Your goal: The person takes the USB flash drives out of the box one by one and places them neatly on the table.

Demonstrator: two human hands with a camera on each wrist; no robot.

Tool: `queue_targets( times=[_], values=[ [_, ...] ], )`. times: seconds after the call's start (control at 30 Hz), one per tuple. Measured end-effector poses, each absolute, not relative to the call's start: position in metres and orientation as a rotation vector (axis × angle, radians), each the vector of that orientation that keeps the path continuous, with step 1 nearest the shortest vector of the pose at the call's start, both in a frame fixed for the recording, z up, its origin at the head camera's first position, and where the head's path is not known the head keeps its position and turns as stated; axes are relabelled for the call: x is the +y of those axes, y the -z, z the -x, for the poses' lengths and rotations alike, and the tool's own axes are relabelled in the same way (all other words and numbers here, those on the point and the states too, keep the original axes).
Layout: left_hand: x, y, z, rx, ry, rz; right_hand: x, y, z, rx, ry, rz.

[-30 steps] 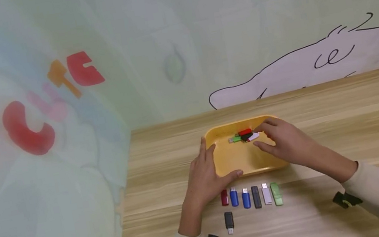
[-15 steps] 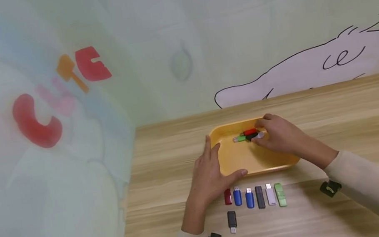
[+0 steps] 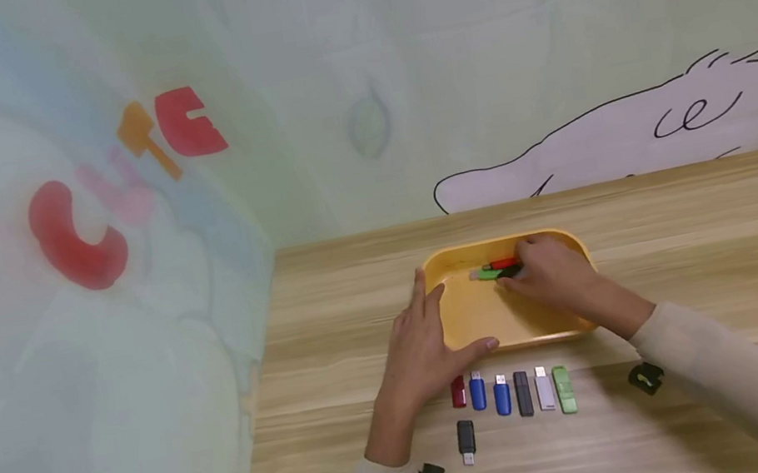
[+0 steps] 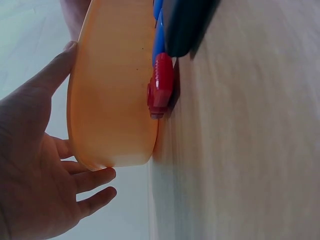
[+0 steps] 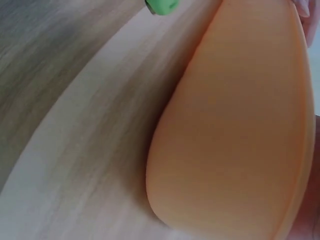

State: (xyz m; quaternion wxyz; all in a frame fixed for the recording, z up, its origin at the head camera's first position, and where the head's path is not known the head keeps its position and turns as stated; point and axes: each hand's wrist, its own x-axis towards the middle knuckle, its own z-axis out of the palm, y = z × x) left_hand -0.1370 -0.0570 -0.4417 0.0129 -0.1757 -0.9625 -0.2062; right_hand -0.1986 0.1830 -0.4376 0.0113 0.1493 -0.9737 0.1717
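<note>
Inside a yellow tray (image 3: 473,321) lie a red USB stick (image 3: 501,264), a green USB stick (image 3: 486,274) and a black USB stick (image 3: 510,272). My right hand (image 3: 555,275) reaches over the right side of the tray, fingers and thumb down at these sticks. Its palm side is hidden, so I cannot tell whether it pinches one; the white stick beside them is covered. My left hand (image 3: 420,348) spans the tray's near left corner, thumb along the front rim and fingers against the left side. In the left wrist view those fingers (image 4: 97,180) look spread and fairly straight.
In front of the tray, a row of USB sticks runs from a red one (image 3: 458,393) past two blue ones (image 3: 491,394), a dark one (image 3: 523,394) and a whitish one (image 3: 545,391) to a green one (image 3: 564,390). Below them lies another black stick (image 3: 465,438). Walls border the wooden table (image 3: 714,236).
My right hand has moved in over the sticks, its fingers and thumb drawing closer together, and now covers the white one. My left hand stays at the tray corner. The head view has shifted slightly.
</note>
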Motion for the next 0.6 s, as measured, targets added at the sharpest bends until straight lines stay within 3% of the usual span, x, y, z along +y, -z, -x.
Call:
queue_targets(
  times=[0.6],
  values=[
    [-0.0558, 0.4411, 0.1371, -3.014, 0.637, 0.536, 0.1786, 0.4429, 0.1947, -3.025, -0.514, -0.44]
  ],
)
